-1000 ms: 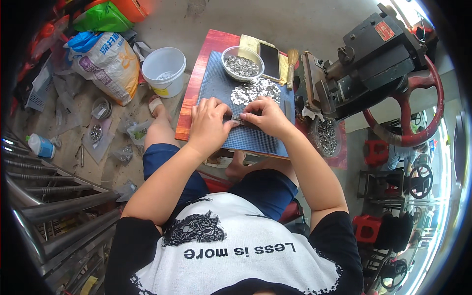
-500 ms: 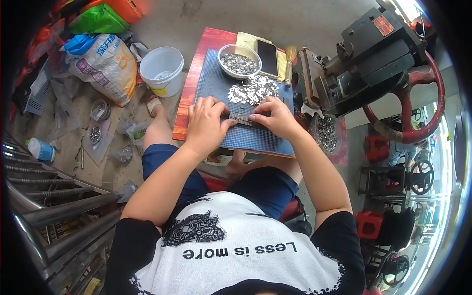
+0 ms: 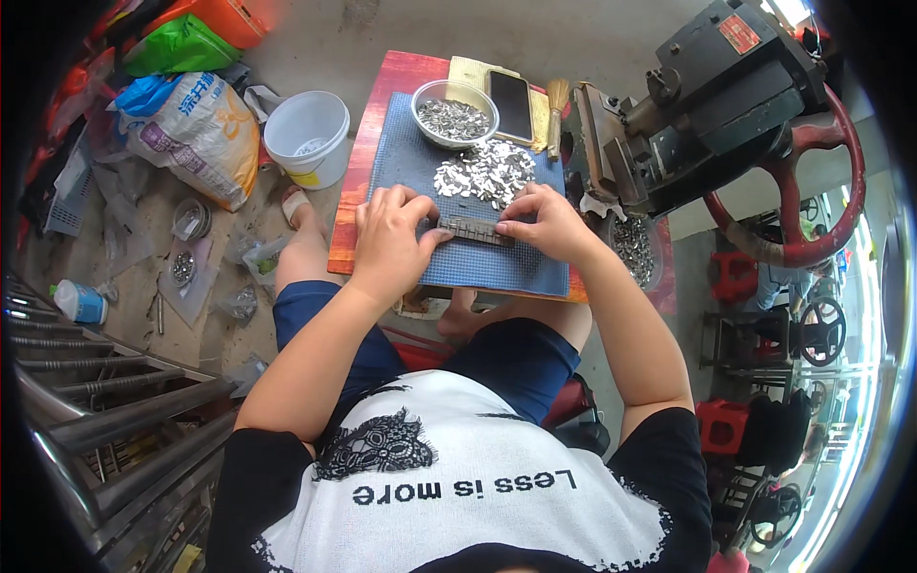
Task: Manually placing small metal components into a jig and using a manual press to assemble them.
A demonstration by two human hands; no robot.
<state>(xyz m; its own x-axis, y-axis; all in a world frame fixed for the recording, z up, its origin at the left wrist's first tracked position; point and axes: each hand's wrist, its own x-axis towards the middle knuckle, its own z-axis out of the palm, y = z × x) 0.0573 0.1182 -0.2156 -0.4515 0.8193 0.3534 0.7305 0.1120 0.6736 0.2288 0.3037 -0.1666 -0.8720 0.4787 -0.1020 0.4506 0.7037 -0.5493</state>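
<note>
On a blue ribbed mat (image 3: 401, 153) lies a narrow, dark grey metal bar (image 3: 478, 231) with a notched top, like a small slotted block. My left hand (image 3: 390, 234) is closed at its left end, the thumb touching it and the fingers curled on the mat. At the right end my right hand (image 3: 546, 224) is closed too, thumb and forefinger pinching at the bar. Whether a small piece sits in the right fingertips cannot be made out. Just beyond is a loose pile of small white and silvery metal pieces (image 3: 485, 174). A clear bowl (image 3: 420, 134) behind it holds more.
A phone (image 3: 510, 105) and a brush (image 3: 556, 116) lie at the board's far right. A dark press machine (image 3: 707, 105) with a red handwheel (image 3: 853, 162) stands to the right, near a tub of metal parts (image 3: 632, 250). A white bucket (image 3: 308, 134) and sack (image 3: 196, 138) stand left.
More of the bar's notched top shows between my hands now. My right hand has shifted slightly right along it, and my left hand slightly left. The whole view has moved a little.
</note>
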